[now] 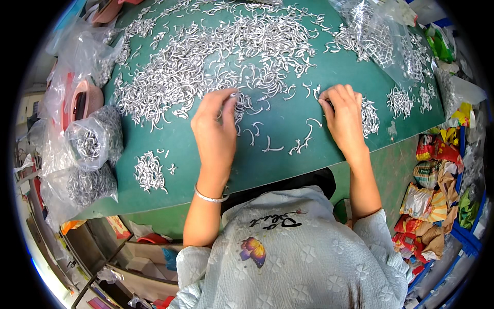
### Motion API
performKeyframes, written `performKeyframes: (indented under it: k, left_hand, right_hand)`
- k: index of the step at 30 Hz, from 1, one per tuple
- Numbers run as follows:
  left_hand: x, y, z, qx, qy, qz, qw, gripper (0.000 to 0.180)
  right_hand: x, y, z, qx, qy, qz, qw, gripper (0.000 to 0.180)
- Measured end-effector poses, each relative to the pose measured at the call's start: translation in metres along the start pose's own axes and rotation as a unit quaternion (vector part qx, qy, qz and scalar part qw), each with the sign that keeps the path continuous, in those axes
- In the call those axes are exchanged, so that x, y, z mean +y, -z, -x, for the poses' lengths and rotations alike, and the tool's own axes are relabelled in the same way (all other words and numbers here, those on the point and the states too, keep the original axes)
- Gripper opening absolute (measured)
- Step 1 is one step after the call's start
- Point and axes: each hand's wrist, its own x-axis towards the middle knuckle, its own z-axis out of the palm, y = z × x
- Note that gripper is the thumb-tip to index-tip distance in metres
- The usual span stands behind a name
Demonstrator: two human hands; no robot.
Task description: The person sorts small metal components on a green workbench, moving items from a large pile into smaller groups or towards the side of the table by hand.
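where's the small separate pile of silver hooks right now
In the head view, the small pile of silver hooks lies on the green table at the person's near left, just right of the clear bags of hooks and left of the left hand.

Both bare forearms are rising from the lower middle of the frame toward its centre. The left hand (215,126) is lying palm down, its fingers curled with fingertips pinching together at the top. The right hand (343,114) is resting knuckles up, fingers bending inward to the left.

Green table (288,165): heaped silver hooks (216,56) (some loose), clear bags (95,141).
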Motion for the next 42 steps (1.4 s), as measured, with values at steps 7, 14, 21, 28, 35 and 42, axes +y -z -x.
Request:
performKeyframes:
  k: [7,14,21,28,35,42]
  left_hand:
    - [-0.002,0.006,0.0,-0.025,0.123,0.028,0.992,0.013]
    - [-0.013,0.006,0.002,-0.004,0.104,0.119,0.987,0.014]
    - [0.001,0.006,0.006,-0.064,0.189,0.241,0.95,0.015]
    - [0.031,-0.006,0.036,-0.189,0.104,0.163,0.963,0.016]
    - [0.029,-0.02,0.046,-0.221,0.126,0.191,0.948,0.014]
    - [0.03,-0.018,0.05,-0.271,0.244,0.381,0.85,0.015]
  right_hand:
    - [-0.006,-0.003,-0.011,0.049,0.01,-0.061,0.997,0.019]
    - [-0.005,0.0,-0.007,0.017,-0.052,-0.187,0.981,0.017]
    - [-0.012,0.01,0.003,0.005,-0.044,-0.224,0.973,0.015]
    - [-0.025,0.024,0.037,-0.088,0.0,-0.259,0.962,0.016]
    - [-0.023,0.025,0.033,-0.072,0.028,-0.208,0.975,0.021]
    - [-0.01,0.018,0.028,-0.029,0.055,-0.133,0.989,0.015]
